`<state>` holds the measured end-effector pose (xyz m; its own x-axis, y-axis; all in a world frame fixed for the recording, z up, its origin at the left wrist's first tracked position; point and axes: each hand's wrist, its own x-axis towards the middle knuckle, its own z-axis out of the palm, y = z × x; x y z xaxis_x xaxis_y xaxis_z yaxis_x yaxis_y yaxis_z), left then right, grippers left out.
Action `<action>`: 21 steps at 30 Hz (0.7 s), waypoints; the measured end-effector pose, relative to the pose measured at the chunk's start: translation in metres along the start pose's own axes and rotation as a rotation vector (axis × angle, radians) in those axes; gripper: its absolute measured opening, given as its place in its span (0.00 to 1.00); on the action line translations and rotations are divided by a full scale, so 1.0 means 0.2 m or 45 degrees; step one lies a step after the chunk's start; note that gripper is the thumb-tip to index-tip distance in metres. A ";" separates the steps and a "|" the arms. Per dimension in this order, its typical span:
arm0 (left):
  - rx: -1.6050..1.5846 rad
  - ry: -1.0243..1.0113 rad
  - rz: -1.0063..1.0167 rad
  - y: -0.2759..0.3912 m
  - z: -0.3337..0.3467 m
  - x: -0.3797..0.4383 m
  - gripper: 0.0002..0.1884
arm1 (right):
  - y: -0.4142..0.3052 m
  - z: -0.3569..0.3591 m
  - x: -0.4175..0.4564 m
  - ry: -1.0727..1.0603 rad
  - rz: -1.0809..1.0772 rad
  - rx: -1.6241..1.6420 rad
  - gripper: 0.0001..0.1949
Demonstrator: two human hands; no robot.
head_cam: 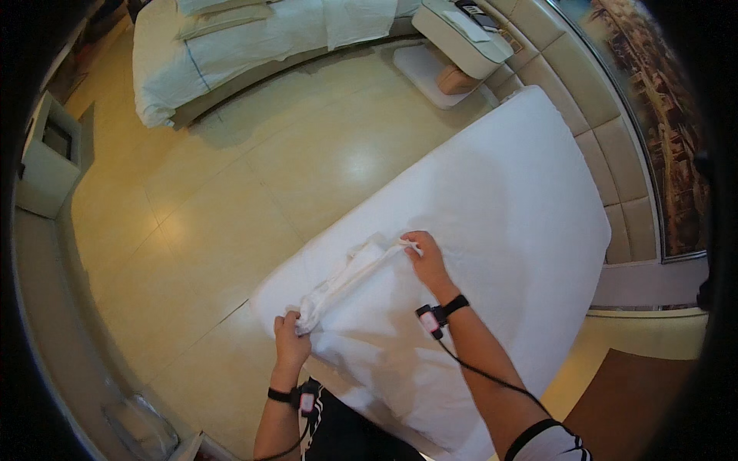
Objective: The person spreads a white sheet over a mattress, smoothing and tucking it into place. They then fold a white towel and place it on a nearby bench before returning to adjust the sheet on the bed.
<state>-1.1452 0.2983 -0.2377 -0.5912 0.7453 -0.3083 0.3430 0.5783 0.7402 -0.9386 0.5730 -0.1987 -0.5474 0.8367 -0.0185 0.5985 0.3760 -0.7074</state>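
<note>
A bunched white cloth (pixel 346 278) stretches between my two hands, low over a bed covered with a white sheet (pixel 496 213). My left hand (pixel 293 340) grips the cloth's lower left end, near the bed's corner. Fingers and thumb of my right hand (pixel 425 256) pinch its upper right end, above the middle of the bed. The cloth is gathered into a narrow, creased strip. Below my hands the bed sheet shows wrinkles. Each wrist wears a black strap with a small device and a cable.
Another bed (pixel 242 52) with white bedding stands beyond the tiled floor (pixel 219 190). A white nightstand (pixel 461 34) sits against the padded wall panel (pixel 576 104), with a brown box (pixel 456 79) on its lower shelf. A white cabinet (pixel 49 167) is at the left, and a brown mat (pixel 634 403) lies at lower right.
</note>
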 end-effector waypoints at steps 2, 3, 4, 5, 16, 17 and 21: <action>0.273 0.218 0.344 0.16 0.04 0.15 0.19 | -0.01 0.09 -0.06 0.227 0.066 -0.321 0.19; 0.421 0.338 0.501 0.25 0.05 0.23 0.19 | -0.02 0.16 -0.10 0.252 0.269 -0.392 0.23; 0.230 0.153 0.495 0.32 0.11 0.33 0.21 | -0.03 0.21 -0.14 0.231 0.464 -0.476 0.23; 0.050 -0.018 0.468 0.37 0.17 0.41 0.23 | -0.09 0.24 -0.14 0.192 0.645 -0.548 0.25; -1.096 -0.508 -0.026 0.71 0.46 0.57 0.08 | 0.06 0.06 -0.04 -0.218 0.960 1.399 0.22; -1.230 -0.483 -0.064 0.75 0.46 0.56 0.08 | 0.03 0.04 -0.02 -0.228 0.849 1.318 0.22; -0.703 -0.367 0.243 0.62 0.55 0.66 0.17 | -0.03 0.05 0.03 -0.084 0.514 1.015 0.26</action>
<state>-1.1007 0.5057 -0.2527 -0.3112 0.9215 -0.2323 -0.0485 0.2287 0.9723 -0.9510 0.5712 -0.2010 -0.4305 0.8113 -0.3955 0.1822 -0.3511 -0.9185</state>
